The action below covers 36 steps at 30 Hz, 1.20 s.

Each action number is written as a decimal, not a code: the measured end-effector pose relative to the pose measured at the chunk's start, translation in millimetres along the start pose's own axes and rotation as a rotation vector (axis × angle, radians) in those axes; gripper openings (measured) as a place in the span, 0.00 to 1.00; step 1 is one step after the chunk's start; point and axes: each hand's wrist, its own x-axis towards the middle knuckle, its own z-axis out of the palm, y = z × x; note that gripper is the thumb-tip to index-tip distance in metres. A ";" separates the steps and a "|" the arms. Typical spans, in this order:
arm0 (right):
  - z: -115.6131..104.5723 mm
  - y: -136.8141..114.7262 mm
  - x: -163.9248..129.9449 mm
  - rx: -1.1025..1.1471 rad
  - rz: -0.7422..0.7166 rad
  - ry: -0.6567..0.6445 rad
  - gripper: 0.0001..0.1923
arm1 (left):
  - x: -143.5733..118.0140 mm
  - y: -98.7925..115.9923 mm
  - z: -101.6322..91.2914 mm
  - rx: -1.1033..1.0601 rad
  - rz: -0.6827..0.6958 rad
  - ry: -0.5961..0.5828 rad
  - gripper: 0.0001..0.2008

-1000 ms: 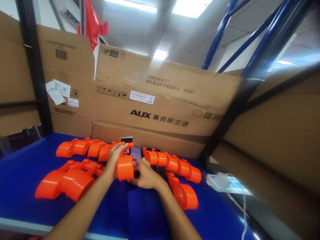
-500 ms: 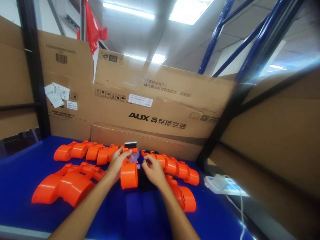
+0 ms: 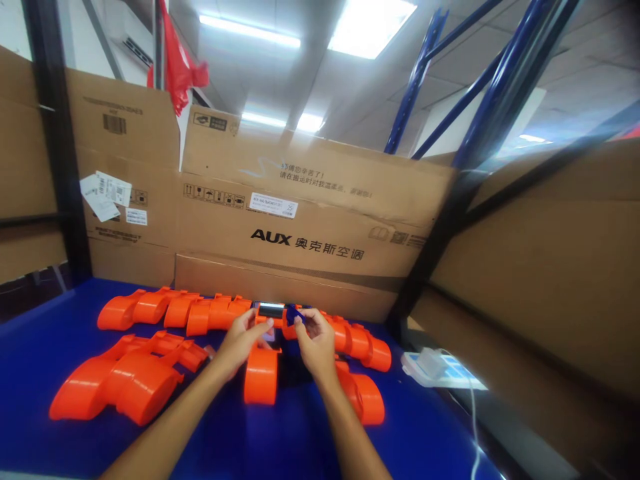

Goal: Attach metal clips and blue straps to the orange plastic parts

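Note:
My left hand (image 3: 243, 343) is closed on an orange plastic tape dispenser (image 3: 261, 377) with a broad curved ring at its near end. A dark strip with a pale toothed edge (image 3: 271, 309) lies across its far end. Pinched in my right hand (image 3: 317, 339) is a small dark blue piece (image 3: 294, 314), held close to the right end of that strip. Whether the piece touches the strip, I cannot tell. My fingers hide part of the dispenser's middle.
Rows of orange dispensers (image 3: 150, 307) run along the back of the blue tabletop (image 3: 210, 433). Larger-looking ones (image 3: 145, 380) lie at left, others (image 3: 367, 399) at right. A cardboard wall (image 3: 310, 220) stands behind. A white power strip (image 3: 440, 369) with a cable sits at right.
My right hand has brought the blue piece up from the dispenser's middle to beside its toothed strip. The dispenser has tilted slightly, and the whole view has shifted a little.

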 end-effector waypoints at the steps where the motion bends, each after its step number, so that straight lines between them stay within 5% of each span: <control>1: 1.3 -0.2 -2.0 0.021 0.009 0.001 0.08 | -0.9 0.7 1.1 0.005 0.002 0.007 0.19; 15: 3.8 -7.5 -17.4 -0.267 -0.209 0.026 0.02 | -5.1 0.6 9.3 -0.004 -0.001 -0.008 0.25; 25: 6.7 -15.2 -21.0 -0.264 -0.231 -0.059 0.11 | -1.0 -1.0 4.8 -0.047 -0.014 0.055 0.25; 36: 1.9 -10.4 -19.6 -0.298 -0.345 -0.072 0.07 | -1.5 -4.9 4.3 -0.041 0.005 0.073 0.23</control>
